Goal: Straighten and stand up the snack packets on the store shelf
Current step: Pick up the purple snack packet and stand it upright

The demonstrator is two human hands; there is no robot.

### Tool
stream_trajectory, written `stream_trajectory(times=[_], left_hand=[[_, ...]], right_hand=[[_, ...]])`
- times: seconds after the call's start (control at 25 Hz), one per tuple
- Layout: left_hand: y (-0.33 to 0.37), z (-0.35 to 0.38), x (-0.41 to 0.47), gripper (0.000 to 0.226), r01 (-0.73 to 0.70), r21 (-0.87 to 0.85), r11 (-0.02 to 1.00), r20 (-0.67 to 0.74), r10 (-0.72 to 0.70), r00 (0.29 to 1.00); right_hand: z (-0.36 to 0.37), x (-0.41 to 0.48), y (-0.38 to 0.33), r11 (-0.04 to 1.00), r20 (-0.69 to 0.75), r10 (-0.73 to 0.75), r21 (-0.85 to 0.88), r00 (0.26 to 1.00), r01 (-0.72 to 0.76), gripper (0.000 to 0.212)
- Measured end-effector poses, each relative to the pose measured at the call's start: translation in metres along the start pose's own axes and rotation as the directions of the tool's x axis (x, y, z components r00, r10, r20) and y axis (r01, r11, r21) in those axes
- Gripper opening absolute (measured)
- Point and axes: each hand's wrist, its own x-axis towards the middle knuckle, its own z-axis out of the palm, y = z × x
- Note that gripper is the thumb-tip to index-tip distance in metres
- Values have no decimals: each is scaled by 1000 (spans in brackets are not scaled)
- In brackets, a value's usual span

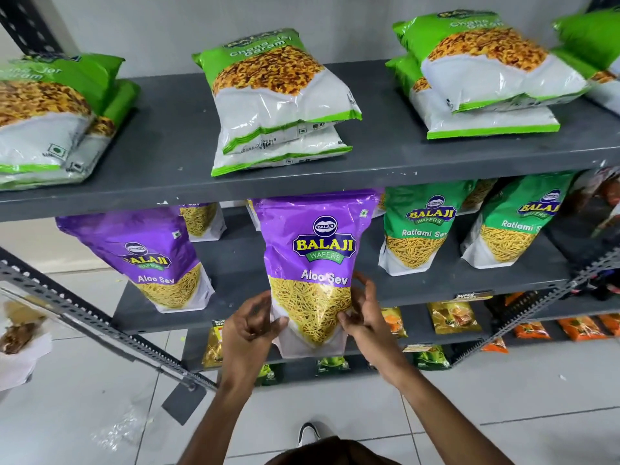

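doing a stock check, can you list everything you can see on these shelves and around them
Chana Jor Garam packets: at least seven, green and white, lying flat in stacks on the top shelf
Aloo Sev packets: two in front, purple; one stands at left on the middle shelf, the held packet at centre; more behind, partly hidden
Ratlami Sev packets: two in front, green, upright, middle shelf right
small packets: several, yellow and orange, lower shelves
shelf rack: one, dark grey
shoe: one, black and white, on the floor tiles
left hand: grip on the held packet's lower left
right hand: grip on its lower right
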Motion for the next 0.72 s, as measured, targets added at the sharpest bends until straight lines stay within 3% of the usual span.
stream_trajectory(times=[0.16,0.28,0.44,0.72], left_hand=[[-19,9,45,58,-93,201,975,-48,105,993],[-29,15,75,55,-101,282,954,-80,128,989],[-31,23,113,49,-79,248,965,-105,108,989],[-44,19,150,58,-46,298,953,-98,79,992]], right_hand=[[14,51,7,976,-55,1,-216,999,-13,68],[25,83,5,959,-72,-42,-284,996,20,68],[36,126,10,946,-84,-105,-315,991,74,63],[51,156,15,946,-120,-61,-323,991,19,60]])
